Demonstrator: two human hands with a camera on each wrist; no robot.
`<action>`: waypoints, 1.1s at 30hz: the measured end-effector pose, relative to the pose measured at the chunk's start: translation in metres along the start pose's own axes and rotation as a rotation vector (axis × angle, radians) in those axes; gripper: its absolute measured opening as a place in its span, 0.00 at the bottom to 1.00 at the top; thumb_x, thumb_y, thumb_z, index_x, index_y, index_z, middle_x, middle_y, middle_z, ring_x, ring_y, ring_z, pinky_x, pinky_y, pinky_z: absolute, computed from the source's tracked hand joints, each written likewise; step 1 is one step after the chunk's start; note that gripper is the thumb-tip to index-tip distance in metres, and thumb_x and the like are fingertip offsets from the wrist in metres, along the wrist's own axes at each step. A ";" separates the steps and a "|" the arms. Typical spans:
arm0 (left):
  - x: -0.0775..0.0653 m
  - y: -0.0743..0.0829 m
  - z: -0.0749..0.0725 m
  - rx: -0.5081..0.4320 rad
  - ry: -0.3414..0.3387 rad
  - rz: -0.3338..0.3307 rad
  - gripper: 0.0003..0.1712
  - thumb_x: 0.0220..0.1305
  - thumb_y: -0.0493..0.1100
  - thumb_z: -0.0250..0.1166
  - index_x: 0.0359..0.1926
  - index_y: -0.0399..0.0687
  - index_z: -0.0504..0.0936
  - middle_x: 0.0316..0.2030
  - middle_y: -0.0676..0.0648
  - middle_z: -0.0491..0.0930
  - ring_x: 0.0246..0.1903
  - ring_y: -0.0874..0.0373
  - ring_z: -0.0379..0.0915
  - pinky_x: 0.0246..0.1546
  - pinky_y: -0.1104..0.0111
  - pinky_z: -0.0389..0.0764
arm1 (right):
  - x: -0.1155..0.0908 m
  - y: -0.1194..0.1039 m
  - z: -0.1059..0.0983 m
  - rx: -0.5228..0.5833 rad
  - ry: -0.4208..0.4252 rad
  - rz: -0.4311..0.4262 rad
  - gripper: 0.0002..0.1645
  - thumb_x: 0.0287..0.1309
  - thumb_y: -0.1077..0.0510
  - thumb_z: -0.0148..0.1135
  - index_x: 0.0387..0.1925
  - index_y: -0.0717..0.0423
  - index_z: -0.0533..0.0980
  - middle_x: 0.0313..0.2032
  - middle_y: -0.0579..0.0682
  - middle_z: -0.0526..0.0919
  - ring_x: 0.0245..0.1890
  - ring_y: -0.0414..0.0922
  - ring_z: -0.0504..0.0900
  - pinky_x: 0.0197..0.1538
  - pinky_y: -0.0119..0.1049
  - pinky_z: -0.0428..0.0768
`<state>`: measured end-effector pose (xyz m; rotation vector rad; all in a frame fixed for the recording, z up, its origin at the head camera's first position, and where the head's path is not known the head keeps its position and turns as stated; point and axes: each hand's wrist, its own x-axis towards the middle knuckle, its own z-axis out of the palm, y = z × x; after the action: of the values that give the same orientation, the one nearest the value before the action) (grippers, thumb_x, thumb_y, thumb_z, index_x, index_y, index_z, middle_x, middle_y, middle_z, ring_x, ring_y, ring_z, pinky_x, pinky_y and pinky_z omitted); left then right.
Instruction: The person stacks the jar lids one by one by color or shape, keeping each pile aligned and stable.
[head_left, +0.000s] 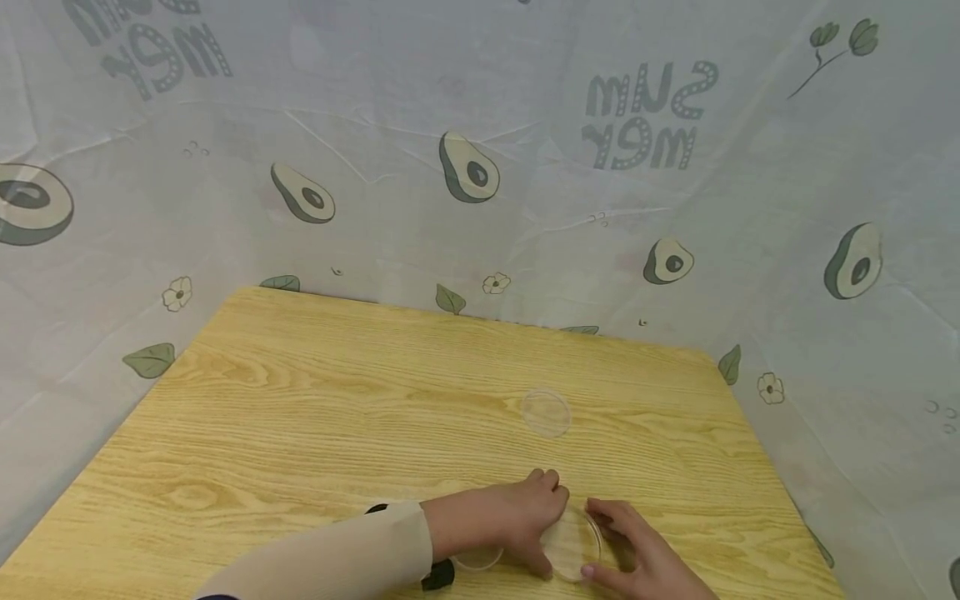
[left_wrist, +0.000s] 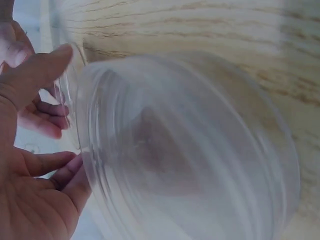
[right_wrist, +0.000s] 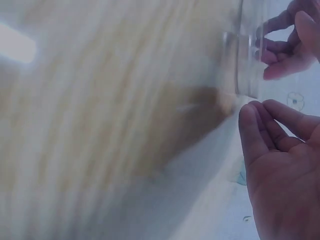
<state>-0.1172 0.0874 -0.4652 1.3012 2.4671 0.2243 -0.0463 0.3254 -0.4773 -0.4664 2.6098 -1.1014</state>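
Between both hands is a clear round container [head_left: 573,546] near the table's front edge. My left hand [head_left: 525,517] holds its left side, with the thumb toward the front and the fingers at the back. My right hand [head_left: 637,554] grips the right side, its index finger and thumb spread along the rim. A second clear round tub [left_wrist: 190,150] stands close to the left wrist. In the head view that tub [head_left: 480,567] is partly hidden under the left forearm. Farther back, a thin clear disc [head_left: 546,412] lies flat on the table.
The wood-grain tabletop [head_left: 337,400] reaches back to a pale curtain [head_left: 375,217] printed with avocados and leaves. The curtain also hangs along the left and right sides. A black strap [head_left: 438,575] shows by the left sleeve.
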 end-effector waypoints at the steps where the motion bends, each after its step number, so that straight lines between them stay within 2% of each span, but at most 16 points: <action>1: -0.003 0.002 -0.004 0.005 0.012 0.001 0.50 0.53 0.68 0.79 0.67 0.45 0.72 0.55 0.51 0.71 0.53 0.63 0.67 0.54 0.76 0.78 | 0.000 -0.002 -0.001 -0.004 0.004 0.013 0.45 0.64 0.40 0.72 0.73 0.59 0.67 0.69 0.62 0.73 0.65 0.27 0.71 0.61 0.21 0.77; 5: -0.010 0.002 -0.014 -0.029 0.056 -0.009 0.53 0.53 0.70 0.78 0.69 0.44 0.70 0.57 0.51 0.71 0.55 0.63 0.67 0.56 0.77 0.77 | 0.002 -0.008 -0.009 -0.018 0.012 0.055 0.44 0.66 0.40 0.69 0.75 0.55 0.65 0.71 0.60 0.72 0.68 0.48 0.77 0.63 0.28 0.79; 8: -0.011 -0.003 -0.018 -0.100 0.082 -0.028 0.56 0.56 0.71 0.75 0.73 0.42 0.67 0.62 0.49 0.70 0.60 0.61 0.68 0.59 0.75 0.78 | 0.003 -0.008 -0.014 -0.047 0.037 0.023 0.41 0.68 0.43 0.69 0.74 0.56 0.66 0.69 0.60 0.73 0.67 0.61 0.76 0.63 0.35 0.82; 9: -0.010 -0.006 -0.019 -0.121 0.087 -0.034 0.57 0.57 0.71 0.74 0.75 0.42 0.66 0.64 0.48 0.70 0.62 0.60 0.68 0.59 0.74 0.78 | 0.004 -0.008 -0.015 -0.060 0.053 -0.003 0.40 0.68 0.45 0.69 0.73 0.57 0.66 0.68 0.60 0.74 0.66 0.61 0.76 0.62 0.37 0.83; 12: -0.007 -0.016 -0.024 -0.178 0.108 -0.055 0.56 0.61 0.70 0.71 0.76 0.40 0.64 0.66 0.45 0.70 0.63 0.58 0.70 0.59 0.72 0.80 | 0.006 -0.006 -0.017 -0.116 0.123 -0.065 0.38 0.67 0.48 0.71 0.70 0.59 0.70 0.65 0.57 0.77 0.62 0.51 0.80 0.59 0.37 0.84; 14: -0.004 -0.023 -0.029 -0.198 0.128 -0.067 0.55 0.62 0.69 0.71 0.77 0.39 0.64 0.67 0.44 0.71 0.63 0.57 0.72 0.58 0.71 0.81 | 0.008 -0.005 -0.019 -0.138 0.166 -0.094 0.37 0.65 0.49 0.73 0.69 0.60 0.71 0.63 0.57 0.79 0.60 0.48 0.80 0.59 0.39 0.85; 16: -0.002 -0.029 -0.034 -0.215 0.144 -0.087 0.54 0.63 0.68 0.71 0.77 0.39 0.64 0.67 0.43 0.71 0.62 0.56 0.74 0.58 0.70 0.82 | 0.011 -0.004 -0.021 -0.136 0.185 -0.103 0.37 0.65 0.50 0.73 0.69 0.62 0.71 0.63 0.58 0.79 0.60 0.49 0.80 0.59 0.44 0.85; 20: 0.003 -0.042 -0.039 -0.256 0.159 -0.142 0.52 0.65 0.67 0.70 0.78 0.41 0.64 0.72 0.42 0.69 0.67 0.53 0.74 0.63 0.65 0.80 | 0.023 -0.005 -0.028 -0.113 0.171 -0.086 0.38 0.67 0.50 0.71 0.70 0.64 0.69 0.66 0.63 0.77 0.63 0.63 0.78 0.62 0.58 0.80; 24: 0.007 -0.058 -0.041 -0.297 0.178 -0.198 0.52 0.66 0.66 0.69 0.79 0.41 0.62 0.77 0.39 0.63 0.74 0.48 0.68 0.70 0.59 0.76 | 0.042 -0.006 -0.033 -0.093 0.154 -0.059 0.41 0.68 0.47 0.69 0.72 0.64 0.67 0.68 0.63 0.75 0.67 0.64 0.75 0.66 0.61 0.75; 27: 0.011 -0.069 -0.043 -0.289 0.199 -0.225 0.53 0.66 0.65 0.69 0.79 0.40 0.61 0.77 0.38 0.63 0.75 0.47 0.66 0.72 0.58 0.74 | 0.056 -0.004 -0.033 -0.074 0.146 -0.059 0.42 0.69 0.45 0.69 0.73 0.65 0.66 0.69 0.63 0.74 0.68 0.63 0.75 0.68 0.60 0.74; 33: 0.025 -0.084 -0.048 -0.254 0.225 -0.205 0.54 0.65 0.63 0.71 0.78 0.37 0.60 0.72 0.38 0.67 0.71 0.48 0.70 0.70 0.58 0.76 | 0.074 0.005 -0.035 -0.051 0.150 -0.042 0.46 0.67 0.47 0.71 0.74 0.68 0.63 0.72 0.67 0.70 0.70 0.65 0.71 0.69 0.60 0.74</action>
<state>-0.2124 0.0610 -0.4503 0.9567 2.6268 0.6392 -0.1272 0.3224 -0.4662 -0.4687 2.7754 -1.1255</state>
